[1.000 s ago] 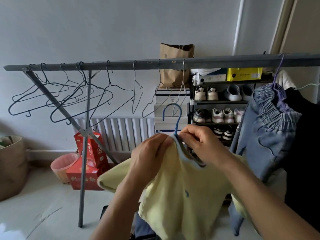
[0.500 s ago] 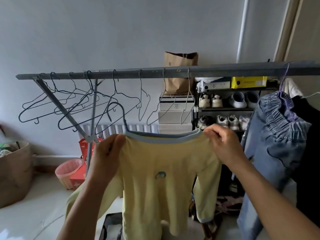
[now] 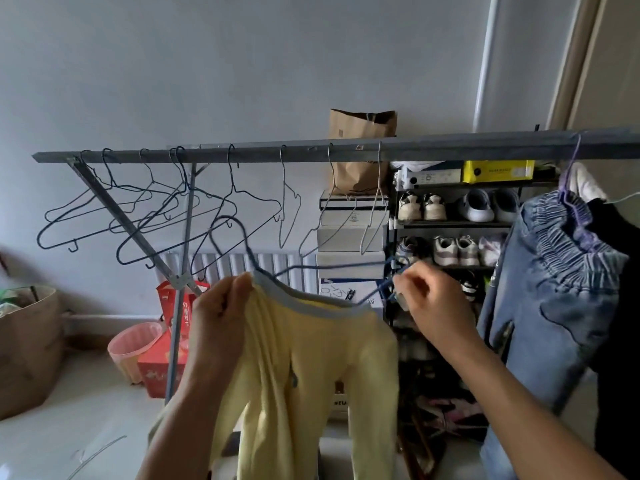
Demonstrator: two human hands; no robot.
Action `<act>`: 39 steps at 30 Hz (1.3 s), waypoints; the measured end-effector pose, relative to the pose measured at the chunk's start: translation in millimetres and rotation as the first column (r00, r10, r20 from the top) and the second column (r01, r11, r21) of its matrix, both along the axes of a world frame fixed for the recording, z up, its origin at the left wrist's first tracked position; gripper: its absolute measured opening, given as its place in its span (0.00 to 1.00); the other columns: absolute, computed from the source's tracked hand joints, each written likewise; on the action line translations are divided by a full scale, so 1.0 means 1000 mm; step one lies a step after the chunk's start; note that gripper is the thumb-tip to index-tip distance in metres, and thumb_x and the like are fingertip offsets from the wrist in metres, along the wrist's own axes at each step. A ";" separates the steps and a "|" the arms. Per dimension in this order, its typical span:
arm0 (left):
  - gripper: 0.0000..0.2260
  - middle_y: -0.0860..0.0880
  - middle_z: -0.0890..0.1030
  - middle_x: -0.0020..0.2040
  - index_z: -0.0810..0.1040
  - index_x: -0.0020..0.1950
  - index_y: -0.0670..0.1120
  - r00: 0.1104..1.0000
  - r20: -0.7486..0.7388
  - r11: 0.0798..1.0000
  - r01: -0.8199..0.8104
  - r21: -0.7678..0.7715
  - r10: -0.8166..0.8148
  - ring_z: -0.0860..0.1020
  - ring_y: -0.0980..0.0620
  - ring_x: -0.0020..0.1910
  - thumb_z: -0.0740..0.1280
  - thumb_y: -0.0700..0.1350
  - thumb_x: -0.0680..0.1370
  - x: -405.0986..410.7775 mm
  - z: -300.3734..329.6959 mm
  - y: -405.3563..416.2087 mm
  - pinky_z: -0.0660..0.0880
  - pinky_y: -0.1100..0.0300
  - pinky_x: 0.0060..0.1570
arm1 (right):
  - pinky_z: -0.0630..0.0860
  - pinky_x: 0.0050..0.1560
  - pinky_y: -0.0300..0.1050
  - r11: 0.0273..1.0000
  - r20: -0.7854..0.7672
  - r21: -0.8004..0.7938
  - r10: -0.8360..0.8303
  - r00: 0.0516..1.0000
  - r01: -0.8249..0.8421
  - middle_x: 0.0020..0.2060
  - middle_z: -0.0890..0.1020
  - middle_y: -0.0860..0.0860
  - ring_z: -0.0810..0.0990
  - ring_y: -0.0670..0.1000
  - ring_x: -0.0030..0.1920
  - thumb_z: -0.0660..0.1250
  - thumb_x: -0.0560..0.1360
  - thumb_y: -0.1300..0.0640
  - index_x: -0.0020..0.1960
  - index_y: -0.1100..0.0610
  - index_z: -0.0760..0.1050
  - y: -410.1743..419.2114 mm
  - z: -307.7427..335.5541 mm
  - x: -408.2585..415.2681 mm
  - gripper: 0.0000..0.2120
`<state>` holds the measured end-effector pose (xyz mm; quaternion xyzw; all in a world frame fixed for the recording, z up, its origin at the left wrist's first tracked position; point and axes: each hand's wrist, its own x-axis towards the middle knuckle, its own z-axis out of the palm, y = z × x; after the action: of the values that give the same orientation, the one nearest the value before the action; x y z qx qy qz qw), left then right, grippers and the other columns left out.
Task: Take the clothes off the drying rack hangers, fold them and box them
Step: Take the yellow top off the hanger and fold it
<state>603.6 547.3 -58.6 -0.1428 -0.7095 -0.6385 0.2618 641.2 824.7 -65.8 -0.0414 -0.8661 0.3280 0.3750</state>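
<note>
above: rack bar (image 3: 346,152) spans the width, open wall over it
left: empty wire hangers (image 3: 145,209) crowd under the bar, diagonal brace (image 3: 131,225) crossing them
right: hung jeans (image 3: 557,289) and dark garment (image 3: 620,306) block that side
behind: shoe shelf (image 3: 450,223), stacked boxes (image 3: 351,233)
gap: open room between the hangers and the jeans

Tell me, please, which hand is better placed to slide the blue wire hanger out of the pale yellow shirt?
Right. The right hand already pinches the blue wire hanger at its exposed end, clear of the neckline, while the left hand grips the pale yellow shirt at its collar, probably steadying it.
</note>
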 end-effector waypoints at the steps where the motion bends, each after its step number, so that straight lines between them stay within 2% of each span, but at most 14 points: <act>1: 0.18 0.57 0.62 0.27 0.69 0.31 0.48 1.000 -0.017 0.999 0.015 -0.051 -0.016 0.58 0.58 0.28 0.64 0.47 0.81 -0.001 0.000 0.004 0.55 0.62 0.26 | 0.72 0.41 0.47 0.998 -0.172 0.046 -0.036 0.984 0.044 0.39 0.79 0.47 0.76 0.49 0.40 0.62 0.79 0.50 0.44 0.55 0.76 -0.008 0.009 0.006 0.10; 3: 0.17 0.57 0.63 0.26 0.69 0.31 0.47 0.998 -0.056 0.989 0.029 -0.145 -0.037 0.60 0.59 0.28 0.64 0.45 0.81 0.002 0.000 0.014 0.56 0.62 0.27 | 0.69 0.51 0.49 0.972 -0.311 0.219 -0.015 0.950 0.087 0.48 0.78 0.49 0.75 0.50 0.49 0.59 0.79 0.50 0.52 0.55 0.76 -0.024 0.026 0.012 0.11; 6: 0.15 0.56 0.65 0.28 0.72 0.35 0.40 0.991 -0.091 0.973 0.073 -0.221 -0.095 0.62 0.59 0.30 0.64 0.44 0.80 0.011 -0.001 0.031 0.60 0.61 0.29 | 0.60 0.66 0.49 0.883 -0.041 0.453 0.163 0.986 -0.127 0.58 0.79 0.47 0.74 0.49 0.60 0.54 0.80 0.43 0.61 0.52 0.76 -0.044 0.039 0.012 0.19; 8: 0.15 0.54 0.65 0.29 0.72 0.36 0.37 0.987 -0.097 0.972 0.106 -0.210 -0.129 0.62 0.58 0.30 0.64 0.44 0.81 0.016 -0.003 0.041 0.60 0.61 0.29 | 0.69 0.61 0.48 0.860 0.130 0.381 0.315 0.940 -0.340 0.52 0.81 0.45 0.77 0.48 0.54 0.57 0.81 0.44 0.58 0.50 0.77 -0.050 0.037 0.014 0.15; 10: 0.15 0.55 0.66 0.29 0.72 0.36 0.38 0.984 -0.092 0.971 0.130 -0.202 -0.151 0.62 0.59 0.30 0.63 0.43 0.81 0.018 -0.006 0.045 0.61 0.62 0.29 | 0.75 0.47 0.47 0.861 0.113 0.316 0.382 0.917 -0.398 0.44 0.80 0.43 0.77 0.44 0.45 0.60 0.80 0.48 0.51 0.48 0.77 -0.047 0.031 0.016 0.09; 15: 0.16 0.56 0.67 0.26 0.70 0.34 0.44 0.999 -0.043 0.974 0.020 -0.225 -0.031 0.63 0.58 0.27 0.63 0.44 0.81 0.005 -0.023 0.045 0.61 0.62 0.27 | 0.66 0.34 0.31 0.907 0.104 0.363 0.190 0.976 -0.215 0.44 0.80 0.38 0.76 0.38 0.38 0.62 0.80 0.50 0.52 0.46 0.79 -0.018 0.048 0.029 0.07; 18: 0.18 0.55 0.67 0.26 0.67 0.31 0.48 0.999 -0.015 0.976 -0.051 -0.211 0.048 0.64 0.58 0.26 0.63 0.45 0.81 0.000 -0.035 0.041 0.64 0.59 0.29 | 0.68 0.33 0.38 0.947 0.256 0.305 0.016 0.967 -0.097 0.40 0.80 0.39 0.77 0.42 0.36 0.62 0.80 0.50 0.50 0.45 0.78 0.016 0.071 0.042 0.06; 21: 0.18 0.56 0.71 0.26 0.69 0.32 0.48 0.998 0.052 0.962 -0.026 -0.273 0.042 0.68 0.53 0.27 0.63 0.51 0.81 0.003 -0.042 0.045 0.67 0.53 0.31 | 0.76 0.43 0.47 0.940 0.354 0.333 -0.200 0.914 0.076 0.40 0.82 0.45 0.79 0.49 0.40 0.63 0.79 0.51 0.41 0.45 0.77 0.052 0.088 0.048 0.08; 25: 0.17 0.56 0.71 0.25 0.74 0.33 0.50 0.987 0.158 0.954 0.055 -0.294 -0.009 0.69 0.51 0.28 0.63 0.58 0.77 0.005 -0.038 0.059 0.67 0.53 0.32 | 0.78 0.46 0.51 0.884 0.347 0.387 -0.402 0.847 0.261 0.39 0.83 0.50 0.80 0.56 0.41 0.64 0.76 0.56 0.38 0.50 0.79 0.070 0.101 0.044 0.09; 28: 0.16 0.54 0.70 0.27 0.78 0.37 0.44 0.962 0.249 0.965 0.167 -0.202 -0.114 0.67 0.51 0.28 0.64 0.53 0.79 0.006 -0.026 0.069 0.64 0.56 0.33 | 0.74 0.42 0.48 0.808 0.269 0.445 -0.532 0.803 0.386 0.38 0.81 0.55 0.79 0.58 0.39 0.64 0.76 0.61 0.40 0.55 0.79 0.070 0.114 0.036 0.08; 30: 0.16 0.46 0.71 0.31 0.80 0.42 0.36 0.931 0.311 0.958 0.244 -0.147 -0.190 0.68 0.51 0.31 0.64 0.47 0.81 0.004 -0.012 0.077 0.64 0.56 0.34 | 0.72 0.40 0.47 0.783 0.213 0.434 -0.570 0.793 0.446 0.35 0.78 0.56 0.77 0.59 0.37 0.64 0.74 0.64 0.40 0.59 0.76 0.071 0.122 0.026 0.06; 32: 0.14 0.44 0.75 0.35 0.82 0.44 0.38 0.908 0.343 0.944 0.302 -0.134 -0.242 0.72 0.50 0.35 0.64 0.47 0.81 0.001 0.002 0.086 0.68 0.56 0.38 | 0.69 0.39 0.47 0.800 0.197 0.401 -0.551 0.811 0.447 0.32 0.75 0.56 0.76 0.59 0.37 0.65 0.75 0.65 0.39 0.60 0.72 0.069 0.128 0.012 0.06; 34: 0.13 0.43 0.76 0.38 0.83 0.46 0.39 0.897 0.356 0.933 0.330 -0.145 -0.262 0.73 0.50 0.38 0.64 0.47 0.80 -0.003 0.016 0.095 0.69 0.56 0.40 | 0.69 0.40 0.49 0.825 0.177 0.349 -0.525 0.833 0.445 0.39 0.80 0.60 0.79 0.63 0.43 0.64 0.76 0.66 0.45 0.63 0.75 0.069 0.134 -0.004 0.02; 39: 0.13 0.45 0.72 0.35 0.81 0.43 0.38 0.910 0.316 0.913 0.345 -0.220 -0.268 0.70 0.52 0.36 0.66 0.47 0.78 -0.013 0.037 0.103 0.65 0.57 0.38 | 0.70 0.46 0.51 0.862 0.170 0.185 -0.501 0.849 0.472 0.57 0.79 0.65 0.77 0.66 0.57 0.61 0.77 0.67 0.58 0.69 0.73 0.075 0.148 -0.045 0.11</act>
<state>590.7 649.9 -21.6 -0.1961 -0.7882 -0.5825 0.0327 595.9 900.0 82.5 -0.2686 -0.8824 0.1559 0.3534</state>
